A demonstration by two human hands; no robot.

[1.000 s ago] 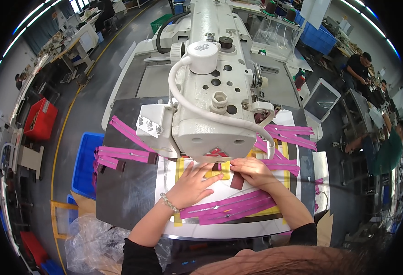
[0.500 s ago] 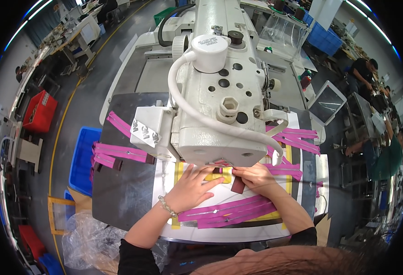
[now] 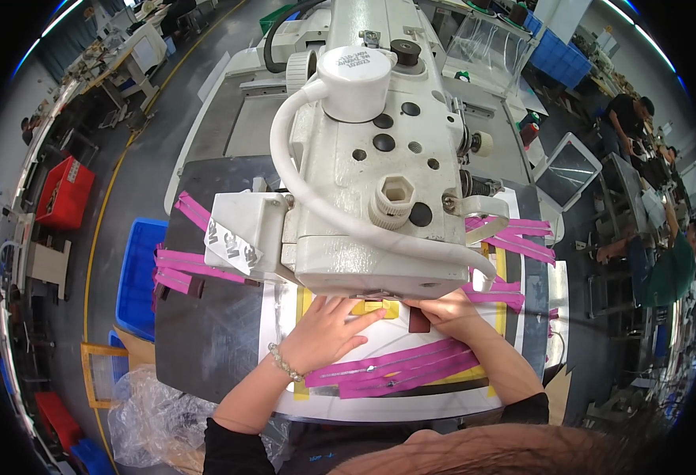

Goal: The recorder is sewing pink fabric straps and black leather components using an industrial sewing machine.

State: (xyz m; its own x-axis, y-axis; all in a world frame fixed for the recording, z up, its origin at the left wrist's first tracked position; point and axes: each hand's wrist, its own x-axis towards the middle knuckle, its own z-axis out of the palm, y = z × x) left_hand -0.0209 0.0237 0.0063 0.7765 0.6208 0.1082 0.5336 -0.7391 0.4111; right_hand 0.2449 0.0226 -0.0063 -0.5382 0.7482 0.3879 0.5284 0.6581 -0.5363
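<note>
My left hand lies flat with its fingers spread, its fingertips at the front of the white sewing machine head. A yellow piece sits beside those fingers on the white work plate. My right hand is closed at the upper end of a small dark brown strip, which hangs down from its fingers. The right fingertips are partly hidden under the machine head. Nearer me, several magenta zippers with metal pulls lie across the plate between my forearms.
More magenta zippers rest on the dark table at left, others at right. A blue bin stands left of the table, with clear plastic wrap below it. A screen is at the right.
The brown strip has swung from slanted to nearly straight, and my right fingertips have slid farther under the machine head. My left hand stays about in place. The whole view has shifted slightly.
</note>
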